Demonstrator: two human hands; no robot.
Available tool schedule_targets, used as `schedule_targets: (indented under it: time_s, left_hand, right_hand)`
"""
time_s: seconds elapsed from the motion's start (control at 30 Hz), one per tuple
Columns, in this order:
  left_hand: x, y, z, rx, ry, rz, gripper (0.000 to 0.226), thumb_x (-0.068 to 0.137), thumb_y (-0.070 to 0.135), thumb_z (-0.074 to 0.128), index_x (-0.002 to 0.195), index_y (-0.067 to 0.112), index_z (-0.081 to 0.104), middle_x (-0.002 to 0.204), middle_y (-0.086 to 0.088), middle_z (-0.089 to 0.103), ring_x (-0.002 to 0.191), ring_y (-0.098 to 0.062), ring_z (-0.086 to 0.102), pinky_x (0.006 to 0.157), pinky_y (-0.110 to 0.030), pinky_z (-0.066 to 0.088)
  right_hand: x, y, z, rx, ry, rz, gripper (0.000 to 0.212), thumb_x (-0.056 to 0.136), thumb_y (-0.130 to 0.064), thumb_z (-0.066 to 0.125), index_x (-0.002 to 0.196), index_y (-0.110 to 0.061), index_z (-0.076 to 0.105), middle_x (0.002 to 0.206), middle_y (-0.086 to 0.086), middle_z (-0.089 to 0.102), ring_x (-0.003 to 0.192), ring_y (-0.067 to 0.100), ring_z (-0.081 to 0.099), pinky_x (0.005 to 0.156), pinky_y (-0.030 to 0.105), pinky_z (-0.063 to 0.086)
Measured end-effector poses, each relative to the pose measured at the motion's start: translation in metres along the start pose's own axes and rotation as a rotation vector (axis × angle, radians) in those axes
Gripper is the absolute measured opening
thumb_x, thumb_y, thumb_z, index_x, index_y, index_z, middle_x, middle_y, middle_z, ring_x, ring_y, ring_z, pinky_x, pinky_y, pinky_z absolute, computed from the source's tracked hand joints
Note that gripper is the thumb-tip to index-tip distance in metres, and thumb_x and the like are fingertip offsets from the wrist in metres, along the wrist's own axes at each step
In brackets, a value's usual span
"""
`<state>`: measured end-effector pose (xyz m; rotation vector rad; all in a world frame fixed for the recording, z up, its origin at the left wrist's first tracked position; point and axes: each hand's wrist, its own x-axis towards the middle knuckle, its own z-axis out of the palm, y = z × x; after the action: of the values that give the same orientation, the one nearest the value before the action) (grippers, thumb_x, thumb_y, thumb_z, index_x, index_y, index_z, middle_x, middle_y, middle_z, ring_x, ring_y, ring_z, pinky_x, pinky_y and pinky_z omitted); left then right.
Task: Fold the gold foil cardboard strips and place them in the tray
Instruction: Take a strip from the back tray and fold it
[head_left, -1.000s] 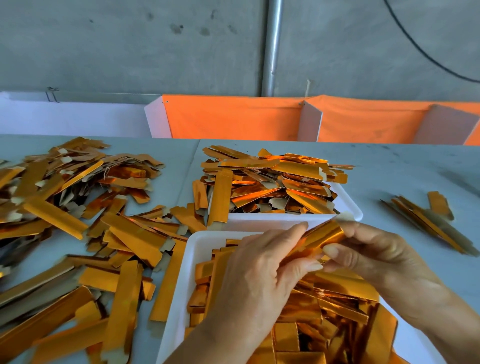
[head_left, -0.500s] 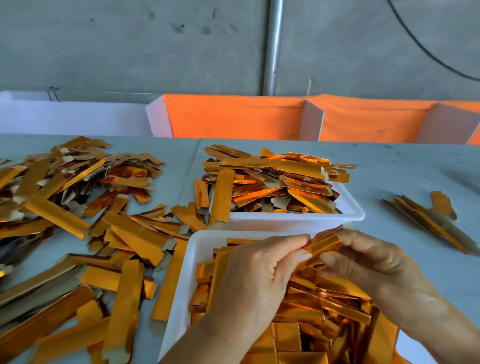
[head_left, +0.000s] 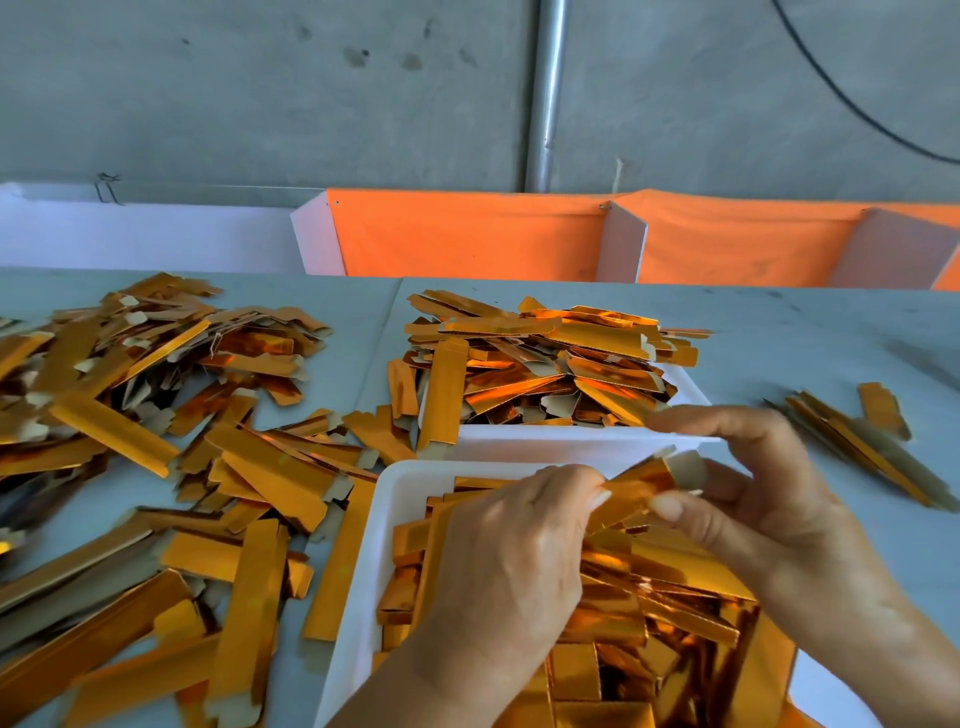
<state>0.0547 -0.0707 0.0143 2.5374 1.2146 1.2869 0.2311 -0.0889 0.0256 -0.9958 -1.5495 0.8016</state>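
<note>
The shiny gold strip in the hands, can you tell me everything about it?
The gold foil strip is a narrow piece of cardboard, mirror-shiny orange-gold on one side and plain beige on the other, which shows at its upturned right end. It looks partly folded and tilts up to the right. The left hand pinches its lower end and the right hand pinches its upper end between thumb and fingers. It is held just above the near white tray, over the pile of strips already there.
</note>
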Motion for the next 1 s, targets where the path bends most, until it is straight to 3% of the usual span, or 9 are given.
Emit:
schedule_targets:
  time_s: [0.1, 0.17, 0.3, 0.43, 0.63, 0.7, 0.8, 0.9, 1.0]
  left_hand:
    - [0.0, 0.0, 0.0, 0.029, -0.007, 0.019, 0.03, 0.086, 0.024, 0.043, 0.091, 0.01, 0.07, 0.072, 0.004, 0.069, 0.061, -0.005, 0.065, 0.058, -0.017, 0.054]
    - [-0.001, 0.0, 0.001, 0.044, -0.011, 0.037, 0.027, 0.085, 0.023, 0.046, 0.09, 0.011, 0.07, 0.072, 0.004, 0.07, 0.061, -0.005, 0.065, 0.059, -0.016, 0.052]
    - [-0.001, -0.003, 0.002, 0.02, 0.024, 0.029, 0.023, 0.092, 0.023, 0.051, 0.09, 0.009, 0.069, 0.07, 0.003, 0.068, 0.057, -0.005, 0.063, 0.053, -0.016, 0.053]
    - [-0.001, -0.004, 0.002, 0.056, 0.024, 0.081, 0.023, 0.092, 0.02, 0.049, 0.092, 0.006, 0.068, 0.066, 0.0, 0.065, 0.049, -0.006, 0.059, 0.045, -0.017, 0.053]
    - [-0.001, -0.005, 0.002, 0.177, 0.013, 0.154, 0.024, 0.091, 0.018, 0.045, 0.091, 0.008, 0.067, 0.062, 0.001, 0.061, 0.042, -0.006, 0.051, 0.039, -0.013, 0.045]
    - [0.0, -0.004, 0.003, 0.141, -0.022, 0.115, 0.029, 0.096, 0.032, 0.045, 0.1, 0.012, 0.066, 0.068, 0.005, 0.065, 0.048, -0.004, 0.057, 0.042, -0.015, 0.049]
    - [0.001, 0.0, 0.003, 0.118, -0.093, 0.047, 0.05, 0.087, 0.055, 0.044, 0.115, 0.017, 0.06, 0.087, 0.01, 0.07, 0.071, -0.002, 0.066, 0.061, -0.013, 0.053]
    - [0.0, -0.001, 0.003, 0.025, -0.05, 0.019, 0.046, 0.084, 0.049, 0.049, 0.115, 0.018, 0.062, 0.098, 0.008, 0.07, 0.089, -0.007, 0.066, 0.075, -0.016, 0.05]
    - [-0.002, -0.004, 0.001, -0.122, -0.06, -0.065, 0.049, 0.086, 0.054, 0.045, 0.122, 0.024, 0.058, 0.112, 0.011, 0.064, 0.106, -0.006, 0.057, 0.087, -0.02, 0.047]
  right_hand:
    - [0.005, -0.008, -0.006, -0.154, -0.056, -0.083, 0.031, 0.08, -0.052, 0.066, 0.107, -0.038, 0.062, 0.109, -0.005, 0.068, 0.094, 0.017, 0.07, 0.076, 0.025, 0.057]
    - [0.007, -0.011, -0.006, -0.226, -0.078, -0.086, 0.027, 0.081, -0.057, 0.061, 0.098, -0.037, 0.068, 0.098, -0.004, 0.071, 0.094, 0.015, 0.068, 0.076, 0.021, 0.055]
    - [0.009, -0.013, -0.005, -0.206, -0.085, -0.045, 0.025, 0.073, -0.059, 0.068, 0.09, -0.042, 0.07, 0.089, -0.006, 0.072, 0.083, 0.011, 0.069, 0.071, 0.016, 0.053]
    - [0.012, -0.011, -0.005, -0.208, -0.035, -0.05, 0.02, 0.07, -0.036, 0.068, 0.088, -0.043, 0.07, 0.082, -0.008, 0.071, 0.077, 0.009, 0.068, 0.067, 0.016, 0.053]
    - [0.011, -0.011, 0.0, -0.157, 0.012, 0.006, 0.021, 0.064, -0.038, 0.068, 0.085, -0.036, 0.071, 0.081, 0.003, 0.073, 0.075, 0.017, 0.07, 0.07, 0.026, 0.057]
    - [0.01, -0.01, 0.002, -0.214, 0.059, 0.028, 0.024, 0.063, -0.041, 0.068, 0.087, -0.039, 0.07, 0.083, 0.0, 0.072, 0.077, 0.017, 0.069, 0.07, 0.028, 0.057]
    - [0.009, -0.01, 0.006, -0.293, 0.075, 0.057, 0.029, 0.064, -0.044, 0.065, 0.092, -0.042, 0.068, 0.087, -0.009, 0.072, 0.082, 0.011, 0.068, 0.071, 0.027, 0.056]
    - [0.009, -0.015, 0.007, -0.162, 0.041, 0.074, 0.025, 0.068, -0.041, 0.064, 0.092, -0.04, 0.07, 0.087, -0.008, 0.074, 0.081, 0.008, 0.07, 0.067, 0.017, 0.055]
    - [0.009, -0.017, 0.0, -0.056, 0.033, 0.136, 0.025, 0.072, -0.047, 0.06, 0.09, -0.034, 0.073, 0.093, -0.005, 0.073, 0.085, 0.01, 0.069, 0.068, 0.022, 0.057]
